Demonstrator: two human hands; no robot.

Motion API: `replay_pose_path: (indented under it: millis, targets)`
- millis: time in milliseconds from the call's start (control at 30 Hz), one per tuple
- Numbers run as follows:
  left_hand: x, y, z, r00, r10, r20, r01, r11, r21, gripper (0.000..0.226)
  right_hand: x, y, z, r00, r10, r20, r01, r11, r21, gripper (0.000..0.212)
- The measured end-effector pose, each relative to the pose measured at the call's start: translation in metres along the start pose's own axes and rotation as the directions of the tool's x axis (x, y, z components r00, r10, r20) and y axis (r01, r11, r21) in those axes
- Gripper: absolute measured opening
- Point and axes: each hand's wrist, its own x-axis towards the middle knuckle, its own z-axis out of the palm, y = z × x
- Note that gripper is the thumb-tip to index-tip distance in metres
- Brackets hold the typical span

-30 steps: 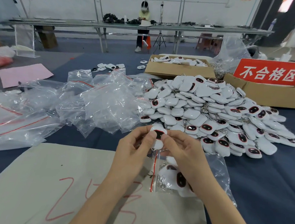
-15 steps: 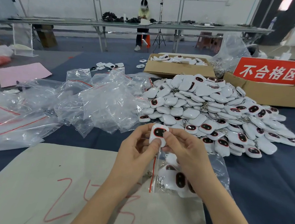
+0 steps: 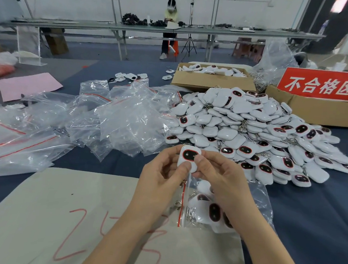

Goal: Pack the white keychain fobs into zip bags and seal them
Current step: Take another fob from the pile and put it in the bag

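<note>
1. My left hand and right hand both pinch one white keychain fob, thumbs on its face, just above a zip bag.
2. That bag lies on the desk at six o'clock from the fob, with several fobs inside. Its red zip strip looks unsealed to me, though I cannot be sure.
3. A big heap of loose fobs waits at two o'clock, and crumpled empty zip bags lie at ten o'clock.
4. I judge the job early: one bag part-filled, none visibly sealed, most fobs unpacked.
</note>
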Motion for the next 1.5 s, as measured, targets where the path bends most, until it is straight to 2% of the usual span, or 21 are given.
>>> replay_pose_path:
  millis: [133,233,300,433,567,700,767,867,933,1000,1100,1167,1367,1500]
  targets:
    - [-0.0003,-0.0004,0.0020,0.998,-0.021,-0.056,0.022,1.000,0.018,0.018,0.0008,0.0019,-0.0012,0.999,-0.022,0.033,0.021,0.999,0.034,0.011]
    - [-0.0008,-0.0021,-0.0006,0.995,0.065,-0.074,-0.051,0.983,0.176,0.014,-0.0002,0.0032,-0.0001,0.993,-0.070,0.090,0.069,0.997,0.021,0.022]
    - [-0.0029,-0.0022,-0.0004,0.990,0.125,-0.064,-0.107,0.966,0.236,0.015,-0.0016,0.0027,-0.0001,0.987,-0.115,0.112,0.116,0.993,-0.004,0.015]
    - [-0.0047,-0.0018,0.0027,0.989,0.125,-0.076,-0.111,0.980,0.166,0.017,-0.0032,0.0021,-0.0037,0.985,-0.127,0.119,0.120,0.990,0.068,0.012]
    - [-0.0027,-0.0026,0.0014,0.986,0.137,-0.095,-0.121,0.981,0.155,0.020,-0.0027,0.0037,-0.0032,0.979,-0.146,0.142,0.141,0.989,0.045,0.017]
    - [-0.0018,-0.0027,0.0013,0.985,0.151,-0.089,-0.137,0.979,0.149,0.010,-0.0037,0.0033,-0.0023,0.978,-0.143,0.149,0.132,0.988,0.077,0.016]
    - [-0.0030,-0.0015,0.0021,0.995,0.091,-0.045,-0.087,0.994,0.073,0.018,-0.0042,0.0028,-0.0019,0.980,-0.135,0.144,0.125,0.989,0.078,0.016]
    - [-0.0017,-0.0001,0.0034,0.996,-0.090,0.021,0.092,0.992,-0.090,0.034,-0.0047,0.0012,-0.0024,0.981,-0.112,0.158,0.106,0.993,0.048,0.023]
    - [0.0003,0.0000,0.0027,0.989,-0.149,0.019,0.150,0.984,-0.100,0.033,-0.0054,0.0000,-0.0022,0.976,-0.099,0.192,0.091,0.995,0.051,0.029]
    - [0.0015,-0.0010,0.0004,0.994,-0.104,-0.024,0.103,0.995,-0.012,0.031,-0.0055,0.0004,-0.0014,0.974,-0.081,0.210,0.064,0.994,0.084,0.034]
    - [0.0002,-0.0030,-0.0022,0.998,-0.028,-0.049,0.031,0.998,0.060,0.031,-0.0042,0.0019,0.0000,0.988,-0.057,0.144,0.051,0.997,0.050,0.026]
    - [0.0002,-0.0042,-0.0021,0.997,-0.017,-0.070,0.021,0.998,0.057,0.031,-0.0033,0.0036,-0.0015,0.993,-0.044,0.109,0.043,0.999,0.016,0.023]
    - [0.0004,-0.0017,-0.0003,0.996,0.025,-0.082,-0.020,0.998,0.060,0.035,-0.0031,0.0048,-0.0036,0.992,-0.045,0.118,0.049,0.998,-0.036,0.023]
    - [0.0008,-0.0027,-0.0008,0.993,0.022,-0.118,-0.021,1.000,0.004,0.023,-0.0032,0.0038,-0.0030,0.986,-0.039,0.163,0.033,0.999,0.037,0.024]
